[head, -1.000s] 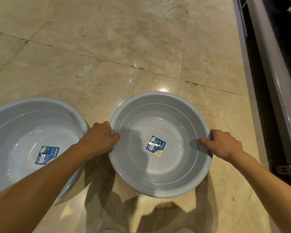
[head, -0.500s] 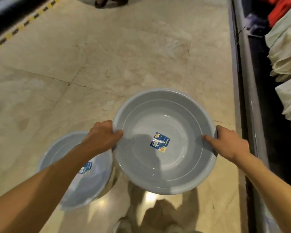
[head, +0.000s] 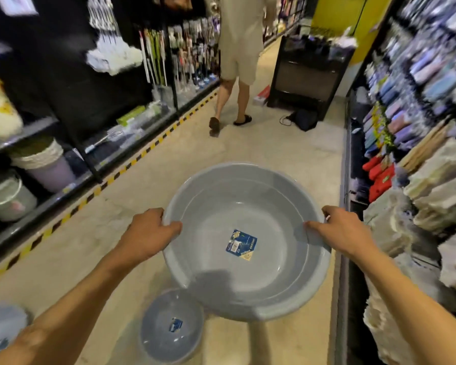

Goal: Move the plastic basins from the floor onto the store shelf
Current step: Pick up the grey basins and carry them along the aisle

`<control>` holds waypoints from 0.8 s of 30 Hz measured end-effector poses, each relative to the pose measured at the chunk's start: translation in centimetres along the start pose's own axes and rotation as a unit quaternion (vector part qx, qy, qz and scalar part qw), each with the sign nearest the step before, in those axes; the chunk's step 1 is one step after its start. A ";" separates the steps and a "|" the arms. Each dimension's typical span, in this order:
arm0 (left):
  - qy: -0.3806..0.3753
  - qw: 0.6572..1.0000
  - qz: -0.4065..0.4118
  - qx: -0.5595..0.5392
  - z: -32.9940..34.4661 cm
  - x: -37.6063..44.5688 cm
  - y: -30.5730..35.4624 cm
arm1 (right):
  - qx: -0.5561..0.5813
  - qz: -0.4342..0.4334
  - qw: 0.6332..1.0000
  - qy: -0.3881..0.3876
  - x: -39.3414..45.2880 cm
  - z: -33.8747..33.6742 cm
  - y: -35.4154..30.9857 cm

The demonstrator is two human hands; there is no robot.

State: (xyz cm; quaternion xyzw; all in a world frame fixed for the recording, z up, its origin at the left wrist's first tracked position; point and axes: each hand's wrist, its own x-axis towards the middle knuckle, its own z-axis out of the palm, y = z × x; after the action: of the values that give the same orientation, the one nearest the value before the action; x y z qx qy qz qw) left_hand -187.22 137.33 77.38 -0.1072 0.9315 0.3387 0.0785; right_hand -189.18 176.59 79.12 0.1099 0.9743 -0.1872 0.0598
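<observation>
Three grey basins (head: 245, 241) (head: 171, 325) (head: 0, 327); two hands (head: 148, 233) (head: 340, 230).

large round grey plastic basin (head: 248, 225) with a blue label stuck to its inner bottom, held up level above the aisle floor, open side up, second grey basin (head: 171, 325) with like label on the floor below it

Dim indoor light (motion-blurred, warped edges)

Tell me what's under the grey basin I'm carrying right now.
Below the held basin a smaller basin sits on the floor, partly under its near edge. The floor directly beneath the held basin is hidden.
</observation>
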 end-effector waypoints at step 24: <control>0.185 0.968 -0.163 -0.054 -13.1 -11.2 -3.5 | -0.002 -0.225 0.974 -0.037 1.2 -3.4 -18.6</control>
State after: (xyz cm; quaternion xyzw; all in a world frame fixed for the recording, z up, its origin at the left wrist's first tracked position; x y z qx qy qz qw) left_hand -176.47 127.91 87.61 -0.3228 0.8799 0.3456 -0.0466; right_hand -194.97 161.29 88.61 -0.1192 0.9716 -0.1976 0.0524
